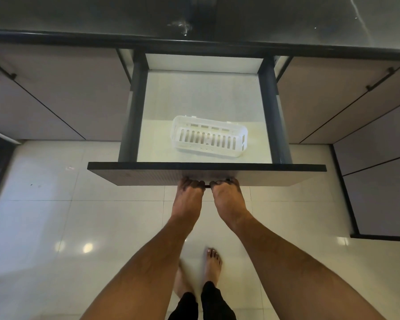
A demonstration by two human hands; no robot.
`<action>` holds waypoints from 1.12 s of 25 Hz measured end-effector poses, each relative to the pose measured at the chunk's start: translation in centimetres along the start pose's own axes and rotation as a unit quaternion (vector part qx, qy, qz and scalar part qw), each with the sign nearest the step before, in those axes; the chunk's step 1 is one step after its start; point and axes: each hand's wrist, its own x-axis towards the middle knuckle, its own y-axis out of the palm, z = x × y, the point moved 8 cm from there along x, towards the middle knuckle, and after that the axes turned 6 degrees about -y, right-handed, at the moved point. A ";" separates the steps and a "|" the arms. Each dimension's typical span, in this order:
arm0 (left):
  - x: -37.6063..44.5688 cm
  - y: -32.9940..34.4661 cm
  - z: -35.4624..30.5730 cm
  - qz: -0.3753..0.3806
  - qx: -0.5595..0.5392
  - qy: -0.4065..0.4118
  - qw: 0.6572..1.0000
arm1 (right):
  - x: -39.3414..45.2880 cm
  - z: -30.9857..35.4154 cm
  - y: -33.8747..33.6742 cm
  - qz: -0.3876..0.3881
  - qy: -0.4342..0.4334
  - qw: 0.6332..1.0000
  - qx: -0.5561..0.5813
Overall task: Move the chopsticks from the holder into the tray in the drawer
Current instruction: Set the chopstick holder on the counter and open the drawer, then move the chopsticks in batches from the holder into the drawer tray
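Kitchen with glossy pale floor point(56, 215) and dark counter point(286, 21) above closed cabinet doors. Drawer point(206, 174) pulled wide open, white slotted tray point(209, 136) near its front, bare liner all around. Left hand point(189, 192) and right hand point(226, 192) side by side, fingers curled over the handle. Chopsticks and holder out of view.

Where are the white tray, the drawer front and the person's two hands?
White tray point(209, 137): head view, slotted floor.
Drawer front point(129, 174): head view, left part of panel.
Left hand point(189, 195): head view, back of hand.
Right hand point(228, 197): head view, back of hand.
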 end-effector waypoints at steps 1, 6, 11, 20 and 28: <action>-0.1 -0.1 -0.3 0.001 0.028 0.020 0.999 | -0.1 0.1 -0.1 0.000 -0.003 1.000 0.006; -2.1 -2.7 -2.0 -0.026 0.059 0.096 0.993 | -2.1 0.9 -1.9 -0.065 -0.016 0.997 0.028; -2.7 -8.6 -4.9 -0.130 0.001 0.230 0.964 | -4.0 1.1 -7.7 -0.236 -0.072 0.965 0.087; 5.6 -17.0 -4.2 -0.195 -0.029 0.110 0.974 | -0.3 -4.3 -17.4 -0.321 0.032 0.936 0.141; 14.2 -11.6 5.5 -0.096 -0.164 -0.254 0.948 | 7.4 -12.5 -10.7 -0.124 0.199 0.948 0.214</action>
